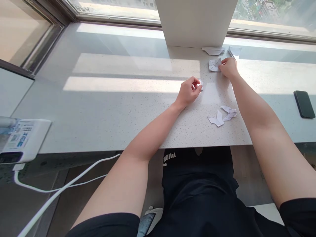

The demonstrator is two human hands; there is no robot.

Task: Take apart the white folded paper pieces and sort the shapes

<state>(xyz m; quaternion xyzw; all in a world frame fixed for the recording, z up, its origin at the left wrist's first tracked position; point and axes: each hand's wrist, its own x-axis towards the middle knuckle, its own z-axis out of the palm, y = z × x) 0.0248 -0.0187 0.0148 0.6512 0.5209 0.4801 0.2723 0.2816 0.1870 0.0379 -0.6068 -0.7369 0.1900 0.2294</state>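
Over the white counter, my left hand [188, 91] is closed, its thumb and fingers pinching a small folded white paper [201, 84] that they mostly cover. Farther out, my right hand [229, 67] pinches the right edge of a squarish folded paper [212, 65] with crease lines on it. Just behind that lies a long, flat folded paper strip [213, 51], and a pointed folded paper [235, 51] sits beyond my right fingers. Closer to me, two angular folded papers, a left one [216, 119] and a right one [229, 113], lie side by side.
A black phone [304, 104] lies at the right. On the counter's left front edge sits a white device [32, 135] with a white cable [71, 179] hanging across to my left arm. A white pillar [196, 21] rises at the back between windows.
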